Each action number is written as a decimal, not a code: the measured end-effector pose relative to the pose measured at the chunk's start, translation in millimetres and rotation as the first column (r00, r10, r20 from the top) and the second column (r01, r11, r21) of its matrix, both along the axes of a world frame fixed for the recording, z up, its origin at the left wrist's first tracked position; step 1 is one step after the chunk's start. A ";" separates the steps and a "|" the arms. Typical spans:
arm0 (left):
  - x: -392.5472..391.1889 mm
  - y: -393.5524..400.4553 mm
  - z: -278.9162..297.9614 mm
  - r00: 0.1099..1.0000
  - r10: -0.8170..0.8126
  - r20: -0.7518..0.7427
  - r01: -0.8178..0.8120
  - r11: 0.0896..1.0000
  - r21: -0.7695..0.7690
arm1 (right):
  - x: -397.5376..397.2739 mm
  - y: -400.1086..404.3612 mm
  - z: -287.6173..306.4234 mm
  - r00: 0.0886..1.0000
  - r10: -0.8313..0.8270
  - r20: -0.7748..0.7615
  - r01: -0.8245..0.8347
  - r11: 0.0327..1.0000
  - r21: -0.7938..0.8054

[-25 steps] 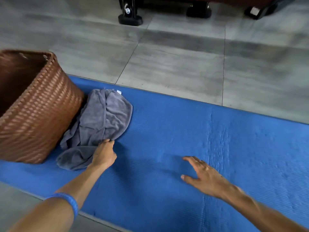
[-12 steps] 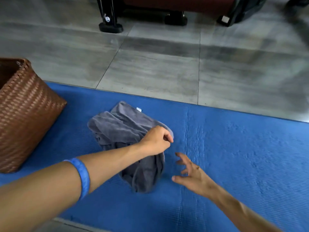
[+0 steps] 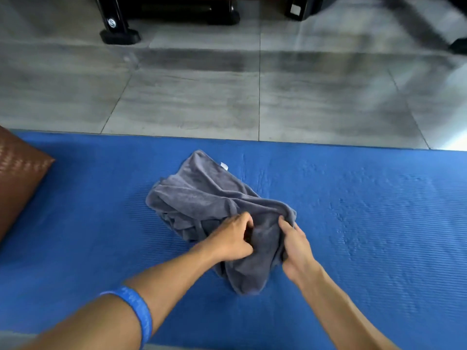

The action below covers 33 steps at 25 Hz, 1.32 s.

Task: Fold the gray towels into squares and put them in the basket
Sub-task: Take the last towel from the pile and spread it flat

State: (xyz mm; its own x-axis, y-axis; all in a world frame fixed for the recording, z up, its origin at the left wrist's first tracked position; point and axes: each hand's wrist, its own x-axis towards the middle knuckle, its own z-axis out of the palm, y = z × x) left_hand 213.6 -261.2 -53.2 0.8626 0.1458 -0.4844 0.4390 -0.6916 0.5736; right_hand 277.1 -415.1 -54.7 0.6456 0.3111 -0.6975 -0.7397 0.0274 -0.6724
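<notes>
A crumpled gray towel [image 3: 202,198] with a small white tag lies in the middle of the blue mat [image 3: 366,223]. My left hand [image 3: 231,238] grips a bunch of its near part, fingers curled into the cloth. Just to the right, my right hand [image 3: 294,245] grips the towel's near right edge. Only a corner of the brown woven basket [image 3: 17,178] shows at the left edge of the view, well apart from the towel.
Gray floor tiles [image 3: 252,97] lie beyond the mat's far edge. Black furniture feet [image 3: 118,34] stand on the floor at the top. A dark blurred shape crosses the top right corner.
My left hand dragged the towel from beside the basket to the mat's middle. My right hand, open on the mat before, has moved in and taken hold of the towel.
</notes>
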 end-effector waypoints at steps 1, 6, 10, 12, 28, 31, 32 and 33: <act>-3.9 -5.8 -7.0 0.993 0.111 0.043 -0.111 0.994 -0.002 | 2.0 -1.9 2.4 1.000 -0.013 -0.012 0.013 1.000 0.024; -9.6 -28.7 -20.8 0.814 0.569 0.119 -0.505 0.793 -0.340 | 3.6 -2.2 15.6 0.997 -0.074 0.030 0.071 0.994 0.080; -2.9 7.6 1.0 0.756 0.613 0.228 -0.529 0.778 -0.338 | 29.4 -14.1 23.8 0.943 -0.280 0.178 0.276 0.960 0.048; 14.7 26.4 23.5 0.724 0.589 0.359 -0.516 0.808 -0.285 | 44.2 -12.4 33.2 0.903 -0.312 0.297 0.326 0.945 0.000; 24.7 20.4 97.1 0.869 0.429 0.245 -0.090 0.625 -0.775 | 43.1 27.3 66.9 0.181 0.589 0.788 -0.488 0.749 -0.448; 23.6 34.6 101.4 0.910 0.366 0.197 -0.060 0.585 -0.809 | 44.3 35.6 71.1 0.336 0.717 0.611 -0.695 0.627 -0.352; 21.6 43.3 98.9 0.927 0.321 0.196 -0.051 0.624 -0.780 | 46.8 35.1 69.3 0.335 0.740 0.583 -0.664 0.625 -0.411; 18.8 52.7 95.5 0.947 0.249 0.204 -0.035 0.709 -0.705 | 50.7 33.2 66.6 0.320 0.745 0.585 -0.586 0.641 -0.495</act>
State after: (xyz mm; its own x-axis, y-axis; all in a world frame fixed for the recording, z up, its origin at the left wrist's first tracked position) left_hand 232.4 -208.5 42.4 0.9667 -0.0018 -0.2560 0.2560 -0.0021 0.9667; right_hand 327.7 -382.0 12.0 0.5434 0.8091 -0.2240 0.2472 -0.4092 -0.8783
